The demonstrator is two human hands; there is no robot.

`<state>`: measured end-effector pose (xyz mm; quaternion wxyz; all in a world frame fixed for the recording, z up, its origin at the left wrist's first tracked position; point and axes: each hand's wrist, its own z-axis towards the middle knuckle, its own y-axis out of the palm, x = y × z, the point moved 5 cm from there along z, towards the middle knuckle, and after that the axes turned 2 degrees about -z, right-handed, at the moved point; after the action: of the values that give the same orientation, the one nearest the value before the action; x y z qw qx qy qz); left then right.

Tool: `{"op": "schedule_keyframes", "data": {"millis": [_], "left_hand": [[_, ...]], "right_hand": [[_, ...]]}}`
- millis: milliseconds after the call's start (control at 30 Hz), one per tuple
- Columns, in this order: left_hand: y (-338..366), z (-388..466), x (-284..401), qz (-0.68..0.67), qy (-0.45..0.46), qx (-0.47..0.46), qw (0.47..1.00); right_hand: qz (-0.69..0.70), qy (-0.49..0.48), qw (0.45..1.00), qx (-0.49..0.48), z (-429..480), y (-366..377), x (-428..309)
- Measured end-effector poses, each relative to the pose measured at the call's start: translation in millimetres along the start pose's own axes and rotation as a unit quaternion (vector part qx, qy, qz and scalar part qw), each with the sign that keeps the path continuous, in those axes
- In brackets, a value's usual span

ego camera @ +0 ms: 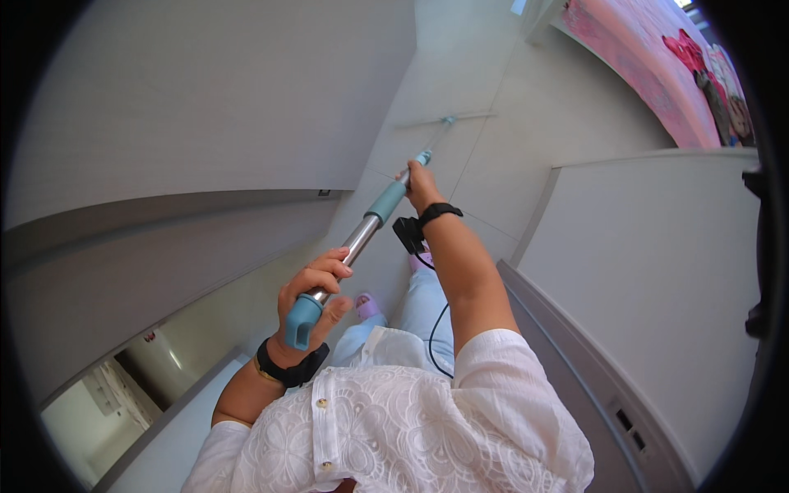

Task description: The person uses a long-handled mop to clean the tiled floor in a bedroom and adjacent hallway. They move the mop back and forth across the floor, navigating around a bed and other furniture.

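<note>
Both of my hands are on the metal handle (362, 236) of a long floor mop or squeegee, which slants away from my body. My left hand (314, 280) wraps around its near end, just above the teal end cap (303, 317). Further down the shaft, past the teal sleeve grip (386, 202), my right hand (420, 185) holds the pole near a teal collar (423, 157). The thin, pale wide head (449, 119) lies on the tiled floor (474, 185). It looks blurred, so whether it is cloth or a blade cannot be told.
A tall grey cabinet (246, 92) stands close on the left. To the right is a pale panel (641, 234), with a grey edge bearing sockets or slots (629, 429). Beyond it is a bed with pink bedding (647, 80) and clothes (684, 52). A black cable (433, 336) hangs by my right arm.
</note>
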<state>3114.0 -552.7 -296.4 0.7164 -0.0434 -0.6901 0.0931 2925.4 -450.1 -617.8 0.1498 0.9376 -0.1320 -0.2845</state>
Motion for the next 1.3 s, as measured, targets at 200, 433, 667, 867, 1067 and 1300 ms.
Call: {"op": "schedule_keyframes", "data": {"millis": [200,433,667,867,1067,1300], "left_hand": [[-28,-62,28,0.002,0.040,-0.122,0.992],[-129,-193,85,0.002,0.015,-0.169,0.986],[-180,-275,126,-0.055,-0.067,-0.045,0.995],[-132,-251,106,-0.062,0.016,-0.111,0.992],[-24,-166,51,-0.002,0.048,-0.126,0.991],[-55,-195,60,0.047,-0.015,-0.113,0.992]], "right_hand": [[0.041,0.001,0.999,0.006,-84,-33,72],[0.024,0.051,0.998,-0.020,-202,14,230],[0.047,0.212,0.969,-0.117,-304,31,323],[0.097,0.089,0.991,-0.037,-247,15,235],[0.167,0.001,0.986,0.022,-159,-35,109],[0.013,0.062,0.998,0.008,-175,-16,154]]}}
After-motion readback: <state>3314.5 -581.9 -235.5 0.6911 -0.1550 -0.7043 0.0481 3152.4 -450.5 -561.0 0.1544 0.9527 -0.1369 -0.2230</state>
